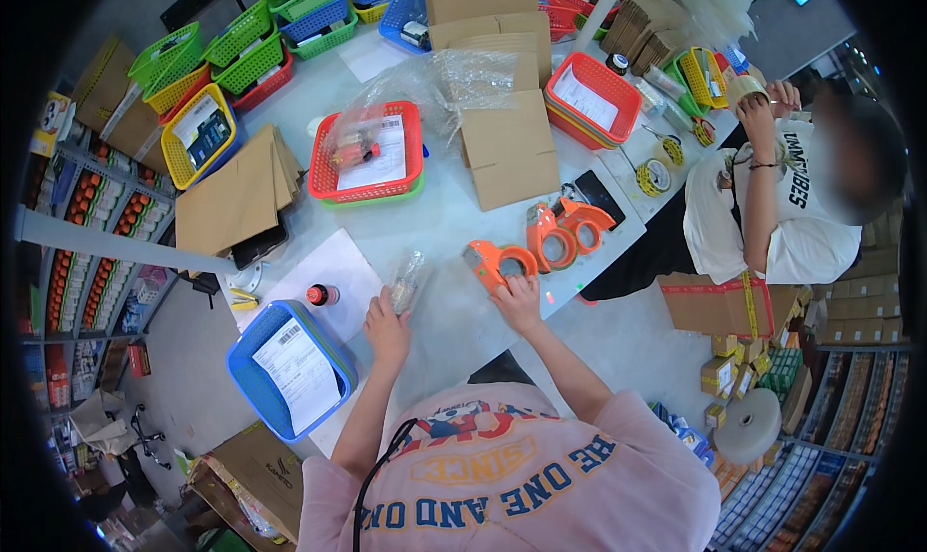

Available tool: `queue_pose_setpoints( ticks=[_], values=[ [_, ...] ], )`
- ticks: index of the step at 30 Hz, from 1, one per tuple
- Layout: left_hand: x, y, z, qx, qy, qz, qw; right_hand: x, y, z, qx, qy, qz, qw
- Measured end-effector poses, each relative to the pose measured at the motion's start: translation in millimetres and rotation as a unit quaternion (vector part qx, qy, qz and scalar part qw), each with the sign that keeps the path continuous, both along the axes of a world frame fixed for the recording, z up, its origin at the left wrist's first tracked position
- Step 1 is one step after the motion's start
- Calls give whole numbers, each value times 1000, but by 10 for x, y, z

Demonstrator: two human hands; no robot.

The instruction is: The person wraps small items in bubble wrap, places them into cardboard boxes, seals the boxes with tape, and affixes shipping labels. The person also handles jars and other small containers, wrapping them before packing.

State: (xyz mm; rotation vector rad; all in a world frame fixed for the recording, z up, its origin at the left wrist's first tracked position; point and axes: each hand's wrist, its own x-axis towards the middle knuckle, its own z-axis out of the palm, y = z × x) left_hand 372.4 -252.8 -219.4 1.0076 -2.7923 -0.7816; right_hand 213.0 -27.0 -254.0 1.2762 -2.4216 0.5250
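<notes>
My left hand is closed around the lower end of a small bubble-wrapped item, held upright over the table; what the wrap contains I cannot make out. My right hand has its fingers on an orange tape dispenser, gripping it near its roll. Right beside it lies a second orange tape dispenser. A small dark bottle with a red label stands on white paper to the left of my left hand. Near it, a blue basket holds a printed sheet.
A red basket contains a wrapped item and a sheet, with loose bubble wrap behind it. Flat cardboard stands at the middle, more cardboard at left. Further red baskets are stacked beyond. A co-worker handles a tape roll at right.
</notes>
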Motion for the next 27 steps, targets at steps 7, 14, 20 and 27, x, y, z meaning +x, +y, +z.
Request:
queue_pose_setpoints(
  ticks=[7,14,20,27],
  values=[
    [-617,134,434,-144,47,-2,988,50,8,-123,10,-40,-11,999],
    [-2201,178,164,81,69,-423,900,67,-209,163,39,-200,-144,968],
    [-2578,187,-204,68,-19,-544,836,-30,-319,76,96,-191,-156,964],
    [-2702,130,-216,74,40,-542,836,-59,-338,147,109,-209,-174,956]
  ],
)
